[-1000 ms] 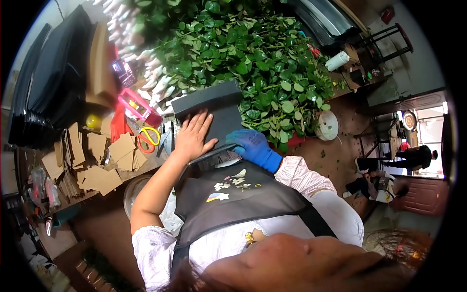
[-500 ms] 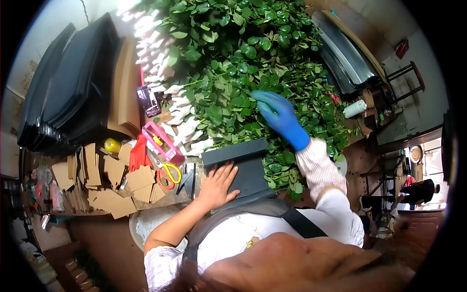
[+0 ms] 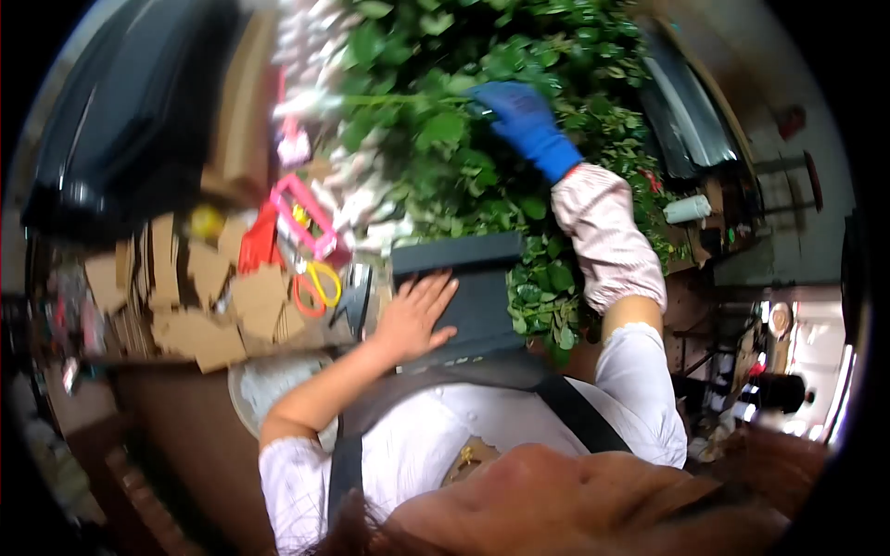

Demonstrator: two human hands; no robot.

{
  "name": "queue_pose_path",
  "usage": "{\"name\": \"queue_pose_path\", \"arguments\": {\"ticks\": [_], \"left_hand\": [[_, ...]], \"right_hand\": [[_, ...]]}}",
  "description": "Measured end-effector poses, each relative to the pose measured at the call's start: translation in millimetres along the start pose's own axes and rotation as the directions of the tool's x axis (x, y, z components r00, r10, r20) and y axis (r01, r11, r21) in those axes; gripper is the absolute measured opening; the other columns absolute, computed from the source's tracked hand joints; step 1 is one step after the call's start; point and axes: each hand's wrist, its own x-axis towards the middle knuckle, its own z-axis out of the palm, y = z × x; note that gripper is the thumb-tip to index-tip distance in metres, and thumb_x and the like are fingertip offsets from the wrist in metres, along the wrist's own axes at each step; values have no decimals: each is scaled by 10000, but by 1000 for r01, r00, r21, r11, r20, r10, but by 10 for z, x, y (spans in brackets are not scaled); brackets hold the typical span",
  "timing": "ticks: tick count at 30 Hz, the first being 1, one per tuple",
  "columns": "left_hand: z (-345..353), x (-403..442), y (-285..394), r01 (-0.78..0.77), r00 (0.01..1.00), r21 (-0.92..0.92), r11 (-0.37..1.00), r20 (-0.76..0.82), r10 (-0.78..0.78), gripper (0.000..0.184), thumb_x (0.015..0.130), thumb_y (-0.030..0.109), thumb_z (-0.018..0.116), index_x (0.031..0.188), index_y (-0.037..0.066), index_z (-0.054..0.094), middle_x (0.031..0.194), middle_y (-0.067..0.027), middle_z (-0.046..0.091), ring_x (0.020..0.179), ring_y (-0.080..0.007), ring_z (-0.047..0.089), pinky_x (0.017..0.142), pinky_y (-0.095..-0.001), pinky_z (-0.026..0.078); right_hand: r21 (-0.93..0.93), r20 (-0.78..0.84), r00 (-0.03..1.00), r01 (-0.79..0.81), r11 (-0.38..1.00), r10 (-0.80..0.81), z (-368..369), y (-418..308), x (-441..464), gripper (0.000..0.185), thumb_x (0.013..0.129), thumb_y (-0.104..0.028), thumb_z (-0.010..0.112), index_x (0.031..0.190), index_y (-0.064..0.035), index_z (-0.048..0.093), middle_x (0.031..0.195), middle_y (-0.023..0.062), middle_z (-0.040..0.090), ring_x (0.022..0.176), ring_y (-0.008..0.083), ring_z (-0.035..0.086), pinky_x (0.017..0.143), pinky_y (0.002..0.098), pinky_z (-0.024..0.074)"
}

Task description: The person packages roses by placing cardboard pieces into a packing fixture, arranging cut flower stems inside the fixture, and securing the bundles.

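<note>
My left hand (image 3: 419, 315), bare, lies flat with fingers spread on a black folded sheet (image 3: 477, 310) at the table's near edge. Far out over the pile of leafy rose stems (image 3: 482, 167), my right hand (image 3: 519, 116) wears a blue glove. Its fingers are closed on the end of a green rose stem (image 3: 403, 98), which stretches left to a blurred white-covered bud (image 3: 311, 104). More white-covered buds (image 3: 357, 190) line the left side of the pile.
Scissors (image 3: 317, 285), a pink tape dispenser (image 3: 304, 215), a red cloth (image 3: 260, 239) and cardboard pieces (image 3: 199, 334) lie left. Black stacked sheets (image 3: 120, 120) stand behind them. Wrapping sheets (image 3: 691, 102) and a white roll (image 3: 688, 208) are at right. A bucket (image 3: 243, 394) stands below.
My right hand has moved up and away over the pile and now grips a rose stem. The left hand stays on the black sheet. The view has shifted slightly and blurred.
</note>
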Motion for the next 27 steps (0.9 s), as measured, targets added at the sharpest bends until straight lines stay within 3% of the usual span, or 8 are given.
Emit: {"name": "queue_pose_path", "arguments": {"ticks": [3,7,12,16,19,21,23,27], "left_hand": [[-35,-22,6,-31,997,38,999,-75,33,829,908,512,625,1532,17,394,1591,-186,385,1472,-318,359,1214,-515,251],[59,-88,16,-22,991,7,1000,-133,23,823,907,505,626,1538,34,389,1596,-176,381,1467,-310,367,1215,-504,248],[145,-111,-43,-29,984,14,999,-178,31,828,902,504,626,1547,47,379,1605,-165,371,1471,-299,363,1222,-496,233],[209,-118,-42,56,996,-64,996,-73,-60,754,911,516,614,1491,58,464,1560,-166,434,1482,-310,344,1244,-490,199],[782,-40,-142,3,983,-511,859,-157,-96,572,991,399,559,1505,160,479,1564,-154,434,1465,-310,374,1236,-454,256],[1056,85,-215,5,992,-865,502,-60,-114,497,1058,302,479,1526,136,442,1615,-141,367,1503,-284,318,1251,-449,225],[569,3,-183,-80,979,-395,915,-203,-2,564,1060,365,396,1557,103,353,1660,-166,268,1545,-297,235,1264,-491,156],[424,-46,-211,-61,981,79,995,-176,75,622,1043,397,382,1581,99,294,1677,-189,217,1561,-317,199,1270,-503,115]], "right_hand": [[-96,-44,992,110,989,-114,-53,129,-265,593,755,-74,715,1328,-203,637,1225,115,700,1123,329,661,964,435,535],[-233,340,916,-138,963,213,178,194,-533,461,894,-258,689,1344,-196,612,1311,138,633,1077,367,652,902,464,529],[211,-153,979,166,963,-135,-225,-1538,93,495,889,-236,733,1363,-162,609,1311,135,650,1169,354,631,998,436,500],[570,-61,916,357,740,-395,522,-3089,341,542,831,-267,779,1330,-128,622,1277,129,665,1186,337,615,1013,437,482],[552,75,875,363,750,-478,1334,-3927,566,675,801,-394,784,1374,-107,570,1260,116,661,1126,311,635,927,444,504],[402,279,858,303,864,-431,1728,-4279,702,814,760,-474,805,1430,-111,519,1286,111,647,1130,283,637,919,436,493],[230,310,881,294,928,-356,2032,-4433,706,930,720,-496,835,1480,-113,461,1301,115,641,1148,277,634,907,442,497],[206,601,784,36,978,-156,1879,-4382,864,895,662,-392,904,1401,-86,502,1134,133,689,1090,334,669,849,449,535]]}}
